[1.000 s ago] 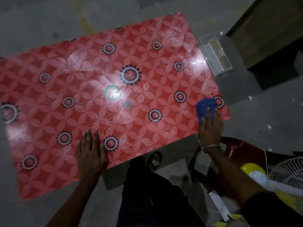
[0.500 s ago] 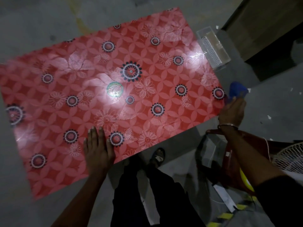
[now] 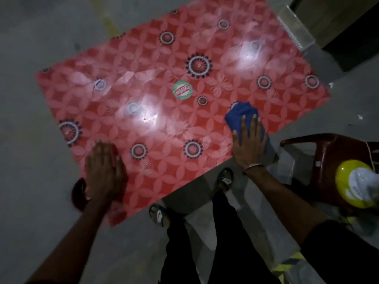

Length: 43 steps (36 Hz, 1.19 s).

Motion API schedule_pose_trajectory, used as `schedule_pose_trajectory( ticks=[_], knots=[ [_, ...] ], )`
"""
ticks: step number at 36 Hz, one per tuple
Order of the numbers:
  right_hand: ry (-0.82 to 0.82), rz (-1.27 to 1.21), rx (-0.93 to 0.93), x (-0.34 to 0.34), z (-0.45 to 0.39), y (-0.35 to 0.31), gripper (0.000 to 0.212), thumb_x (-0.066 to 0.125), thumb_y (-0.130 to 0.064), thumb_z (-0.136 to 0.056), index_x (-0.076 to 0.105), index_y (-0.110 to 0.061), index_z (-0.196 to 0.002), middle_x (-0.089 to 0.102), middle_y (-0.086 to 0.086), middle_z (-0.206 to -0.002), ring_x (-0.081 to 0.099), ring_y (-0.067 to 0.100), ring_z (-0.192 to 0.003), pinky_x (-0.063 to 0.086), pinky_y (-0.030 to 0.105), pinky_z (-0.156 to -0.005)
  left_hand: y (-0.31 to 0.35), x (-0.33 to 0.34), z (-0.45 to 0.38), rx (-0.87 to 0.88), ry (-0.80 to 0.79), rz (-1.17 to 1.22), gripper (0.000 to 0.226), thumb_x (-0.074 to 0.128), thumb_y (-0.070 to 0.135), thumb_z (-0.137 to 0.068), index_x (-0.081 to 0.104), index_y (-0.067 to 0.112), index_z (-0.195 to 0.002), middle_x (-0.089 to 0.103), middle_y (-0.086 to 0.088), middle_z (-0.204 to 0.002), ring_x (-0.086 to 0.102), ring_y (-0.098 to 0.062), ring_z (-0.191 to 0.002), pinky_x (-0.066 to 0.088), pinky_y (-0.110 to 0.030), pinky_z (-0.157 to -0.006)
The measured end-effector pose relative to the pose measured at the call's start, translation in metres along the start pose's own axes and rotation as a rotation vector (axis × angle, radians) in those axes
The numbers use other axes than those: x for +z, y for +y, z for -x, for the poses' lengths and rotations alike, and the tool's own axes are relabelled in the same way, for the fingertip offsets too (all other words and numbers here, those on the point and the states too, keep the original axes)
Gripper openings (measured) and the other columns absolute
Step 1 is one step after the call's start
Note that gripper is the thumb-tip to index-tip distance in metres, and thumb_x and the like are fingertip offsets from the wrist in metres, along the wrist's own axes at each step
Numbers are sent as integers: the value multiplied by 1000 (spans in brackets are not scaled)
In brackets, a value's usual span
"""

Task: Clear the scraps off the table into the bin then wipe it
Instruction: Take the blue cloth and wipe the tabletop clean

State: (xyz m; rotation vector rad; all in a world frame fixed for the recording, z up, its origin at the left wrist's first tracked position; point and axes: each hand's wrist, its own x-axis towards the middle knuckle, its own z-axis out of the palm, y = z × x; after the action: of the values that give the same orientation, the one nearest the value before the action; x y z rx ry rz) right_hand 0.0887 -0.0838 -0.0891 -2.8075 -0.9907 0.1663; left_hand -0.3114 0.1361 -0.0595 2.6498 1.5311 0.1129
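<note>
The red table (image 3: 155, 83) with a flower pattern fills the middle of the view, and a round green sticker (image 3: 182, 90) sits near its centre. My right hand (image 3: 249, 140) presses flat on a blue cloth (image 3: 239, 116) near the table's front right edge. My left hand (image 3: 104, 171) lies flat on the table's front left part, fingers together, holding nothing. No scraps show on the tabletop.
A clear plastic bin (image 3: 295, 30) stands on the floor past the table's far right corner. A dark red plastic chair (image 3: 328, 158) with a yellow and white object (image 3: 354, 184) on it is at the right. My legs and sandals (image 3: 224, 179) are below the table edge. Small white bits (image 3: 360, 117) lie on the grey floor.
My right hand with the blue cloth went off the table's right edge, then came back onto the tabletop near the front right. My left hand stayed flat on the table's front edge.
</note>
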Motion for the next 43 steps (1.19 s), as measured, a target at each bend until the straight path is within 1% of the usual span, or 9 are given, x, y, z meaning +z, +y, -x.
schedule_pose_trajectory(
  ticks=[5, 13, 20, 25, 30, 35, 38, 40, 43],
  knots=[
    [0, 3, 22, 12, 43, -53, 62, 25, -52, -111, 11, -27, -166, 8, 5, -175, 7, 26, -162, 14, 58, -127, -95, -3, 3, 91, -125, -10, 68, 28, 44, -110, 28, 8, -168, 29, -18, -174, 33, -39, -160, 26, -59, -126],
    [-36, 16, -20, 32, 152, -176, 62, 26, -48, -112, 8, -25, -167, 5, 7, -175, 3, 26, -162, 12, 55, -129, -99, 7, 3, 76, -108, 66, 65, 30, 43, -112, 26, 11, -169, 25, -17, -176, 29, -39, -161, 28, -56, -126],
    [-85, -46, -296, 60, 254, -267, 59, 41, -38, -109, 26, -24, -164, 18, 9, -172, 15, 27, -160, 18, 56, -126, -105, 6, -1, 108, -98, 15, 64, 36, 43, -112, 31, 12, -167, 36, -20, -171, 39, -42, -154, 32, -58, -123],
    [-190, -129, -652, 78, 294, -292, 69, 60, -20, -92, 41, -25, -158, 22, 12, -170, 17, 28, -160, 8, 54, -128, -116, 4, -23, 233, -4, -78, 55, 48, 45, -110, 56, 8, -150, 62, -22, -144, 59, -45, -124, 39, -56, -116],
    [-272, -401, -858, 62, 298, -287, 47, 64, -12, -98, 57, -19, -143, 52, 7, -155, 39, 23, -148, 30, 50, -120, -121, -6, -76, 345, -197, -251, 53, 19, 50, -114, 52, 14, -134, 58, -15, -126, 52, -37, -112, 39, -54, -93],
    [-5, -547, -610, 16, 221, -256, 34, 43, -18, -109, 55, -11, -140, 64, 11, -138, 61, 21, -125, 48, 34, -110, -110, -6, -127, 352, -149, -224, 56, 18, 42, -115, 41, 3, -148, 48, -24, -145, 47, -43, -131, 37, -57, -103],
    [97, -536, -223, -19, 133, -223, 35, 46, -19, -109, 59, -4, -138, 71, 17, -125, 67, 5, -99, 51, 14, -96, -113, 7, -145, 415, -134, -242, 64, 20, 38, -117, 24, -5, -163, 29, -32, -166, 26, -49, -156, 25, -60, -123],
    [212, -327, -115, -26, 75, -186, 37, 45, -17, -110, 53, -8, -145, 63, 16, -138, 62, 14, -116, 50, 28, -104, -116, 13, -153, 433, -121, -176, 68, 24, 42, -116, 16, 0, -168, 18, -28, -174, 15, -46, -163, 16, -60, -130],
    [167, -115, 35, -12, 11, -120, 46, 34, -32, -110, 47, -28, -154, 40, 13, -163, 44, 33, -145, 39, 52, -114, -110, 13, -155, 387, -110, -9, 71, 27, 48, -113, 14, 9, -170, 17, -22, -177, 16, -41, -165, 12, -56, -133]
  ],
)
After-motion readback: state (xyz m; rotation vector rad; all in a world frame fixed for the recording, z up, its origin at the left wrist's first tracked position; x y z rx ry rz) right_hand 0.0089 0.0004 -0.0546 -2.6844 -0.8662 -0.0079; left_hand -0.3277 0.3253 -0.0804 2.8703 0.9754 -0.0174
